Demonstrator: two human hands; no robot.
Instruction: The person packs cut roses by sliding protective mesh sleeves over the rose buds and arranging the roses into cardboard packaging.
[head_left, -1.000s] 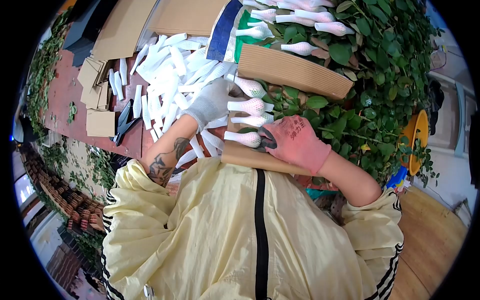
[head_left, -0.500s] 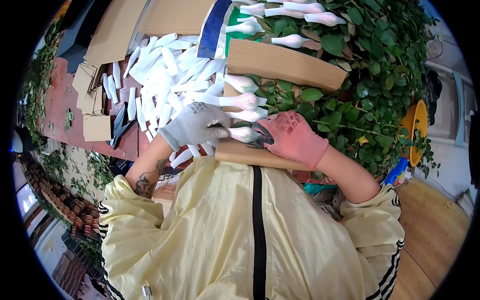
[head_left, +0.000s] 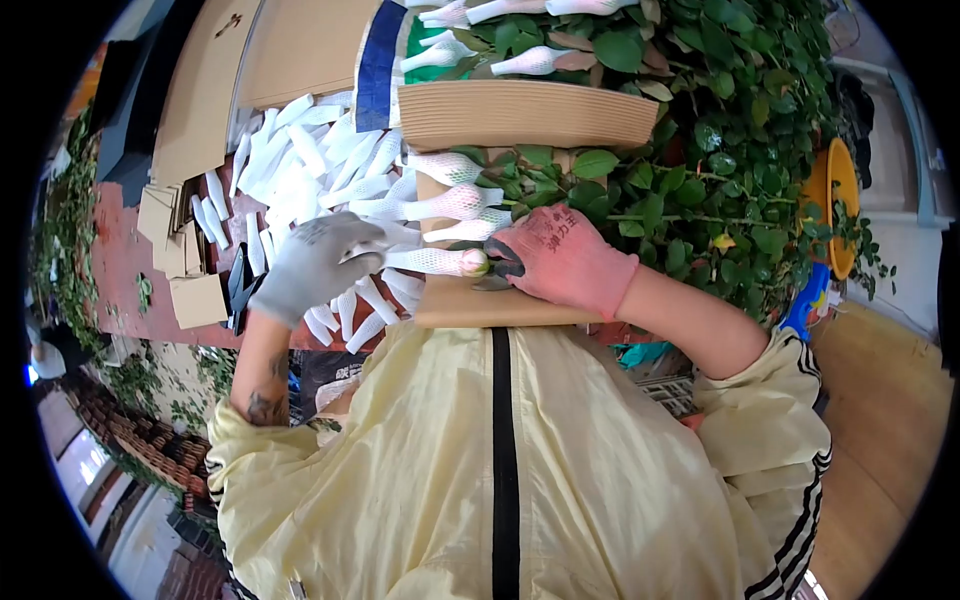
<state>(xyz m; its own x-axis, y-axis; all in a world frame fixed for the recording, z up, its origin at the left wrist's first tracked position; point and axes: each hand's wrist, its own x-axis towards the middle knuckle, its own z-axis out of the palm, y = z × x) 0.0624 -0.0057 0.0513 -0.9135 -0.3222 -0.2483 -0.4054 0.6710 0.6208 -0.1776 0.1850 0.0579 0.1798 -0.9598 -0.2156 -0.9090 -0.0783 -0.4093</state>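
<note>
My left hand (head_left: 325,262), in a grey-white glove, pinches the left end of a white foam net (head_left: 435,261). The net is stretched leftward, and a pink-green flower bud (head_left: 474,262) shows at its right end. My right hand (head_left: 560,258), in a pink glove with dark fingertips, is closed at the base of that bud; the stem is hidden in the grip. Just above lie netted buds (head_left: 460,202) in a column, their leafy stems pointing right. Beneath them is brown cardboard (head_left: 500,308). A folded corrugated strip (head_left: 525,112) crosses above.
Loose white nets (head_left: 300,160) are heaped on the red table (head_left: 118,250) at the left. Cardboard pieces (head_left: 198,300) and a black stapler-like tool (head_left: 238,285) lie farther left. Leafy stems (head_left: 740,180) fill the right, beside a yellow basin (head_left: 842,210).
My left hand went from near the upper netted buds to the lowest one and has drawn its net leftward, exposing the bud. My right hand stays at that bud. The view has shifted.
</note>
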